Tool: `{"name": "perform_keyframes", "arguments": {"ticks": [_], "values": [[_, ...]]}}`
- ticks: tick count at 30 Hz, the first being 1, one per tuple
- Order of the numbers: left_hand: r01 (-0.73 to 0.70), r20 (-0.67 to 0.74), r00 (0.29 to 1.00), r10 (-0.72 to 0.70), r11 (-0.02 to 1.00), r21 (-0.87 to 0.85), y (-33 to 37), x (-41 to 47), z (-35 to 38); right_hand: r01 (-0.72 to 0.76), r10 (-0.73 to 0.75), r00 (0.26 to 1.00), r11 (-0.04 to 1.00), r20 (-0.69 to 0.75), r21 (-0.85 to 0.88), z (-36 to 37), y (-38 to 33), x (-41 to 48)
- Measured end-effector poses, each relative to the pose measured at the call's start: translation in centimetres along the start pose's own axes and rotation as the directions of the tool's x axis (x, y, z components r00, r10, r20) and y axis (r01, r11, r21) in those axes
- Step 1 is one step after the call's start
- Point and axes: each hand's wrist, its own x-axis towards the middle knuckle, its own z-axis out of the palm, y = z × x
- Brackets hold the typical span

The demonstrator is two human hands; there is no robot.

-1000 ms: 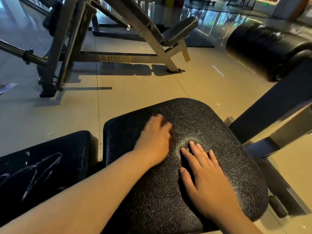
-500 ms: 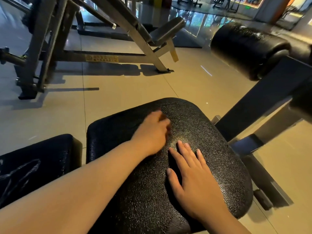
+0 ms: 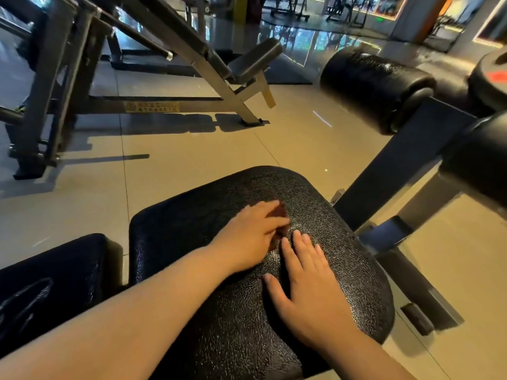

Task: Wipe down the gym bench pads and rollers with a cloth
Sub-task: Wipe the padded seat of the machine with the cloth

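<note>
A black textured seat pad [image 3: 343, 270] fills the lower middle of the head view. My left hand [image 3: 247, 237] lies on its centre, fingers bent over a small dark reddish-brown cloth [image 3: 282, 213] that shows between and under them. My right hand [image 3: 307, 292] rests flat on the pad just right of the left, fingers straight and spread, holding nothing. A black foam roller [image 3: 370, 83] sits on the frame at the upper right. A second black roller [image 3: 480, 160] is at the right edge.
Another black pad [image 3: 55, 270] lies at the lower left, with a narrow gap between it and the seat pad. A dark frame bar [image 3: 397, 165] rises on the right toward a weight plate [image 3: 491, 75]. A grey incline bench machine [image 3: 192, 50] stands on the tiled floor beyond.
My left hand has slid a little right toward my right hand, and the cloth now shows between its fingers. My right hand stays flat on the pad.
</note>
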Motion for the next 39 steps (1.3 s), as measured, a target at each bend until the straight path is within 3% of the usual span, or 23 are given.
{"name": "perform_keyframes", "arguments": {"ticks": [1,3,4,6,8,13,16,18,20,23,25,28,31,33,39], "values": [[-0.03,0.034,0.999,0.03,0.999,0.013,-0.7,-0.9,-0.6,0.011,-0.011,1.0,1.0,-0.001,-0.002,-0.4,0.8,0.2],[0.047,-0.03,0.999,-0.045,0.996,0.07,-3.1,-2.0,-1.5,0.021,-0.023,0.999,0.997,-0.023,-0.071,-1.3,2.8,0.9],[0.17,-0.095,0.982,-0.165,0.985,0.04,-4.4,-2.4,-1.9,0.011,-0.013,1.0,0.995,-0.023,-0.099,-1.6,3.7,1.2],[0.43,-0.164,0.883,-0.44,0.898,-0.094,-6.3,-2.0,-2.7,-0.016,0.016,1.0,0.996,-0.004,-0.086,-1.5,4.6,1.7],[0.53,-0.173,0.826,-0.536,0.844,-0.082,-6.3,0.0,-2.5,-0.02,0.019,1.0,0.998,-0.011,-0.053,-0.8,4.6,1.8],[0.398,-0.158,0.907,-0.39,0.917,0.024,-2.9,6.0,-1.0,-0.01,0.008,0.999,0.998,-0.044,-0.057,-0.6,4.8,2.0],[0.099,-0.025,0.995,-0.098,0.995,0.024,-0.8,5.7,0.3,-0.003,0.001,0.999,0.999,-0.045,-0.044,-0.6,4.8,2.0],[-0.062,0.064,0.996,0.059,0.997,0.036,-1.5,4.2,0.2,-0.007,0.005,0.999,0.999,-0.041,-0.043,-0.6,4.6,2.0],[-0.015,0.049,0.999,0.01,0.995,0.102,-3.4,4.8,-0.5,-0.006,0.004,0.999,0.999,-0.04,-0.04,-0.8,4.6,2.0],[0.312,-0.067,0.949,-0.31,0.949,0.034,-4.2,7.8,-1.3,-0.005,0.004,1.0,0.999,-0.027,-0.04,-1.0,4.5,2.0],[0.383,-0.132,0.92,-0.37,0.919,0.093,-2.2,10.1,-0.7,-0.012,0.011,1.0,0.999,-0.026,-0.034,-1.2,4.5,2.0],[0.307,-0.161,0.946,-0.282,0.938,0.16,1.8,12.3,0.5,-0.005,0.005,1.0,0.999,-0.018,-0.042,-1.1,4.6,2.0],[-0.028,-0.046,0.998,0.033,0.994,0.11,4.0,11.5,1.1,0.001,-0.002,1.0,0.999,-0.012,-0.042,-1.0,4.7,2.1],[-0.146,0.076,0.987,0.143,0.988,0.039,3.2,10.4,0.7,-0.001,0.001,1.0,0.999,-0.015,-0.034,-1.1,4.6,2.1],[0.062,-0.003,0.998,-0.062,0.998,-0.004,0.4,12.7,0.7,-0.118,0.12,0.991,0.992,-0.064,0.035,-0.6,4.7,2.5]]}}
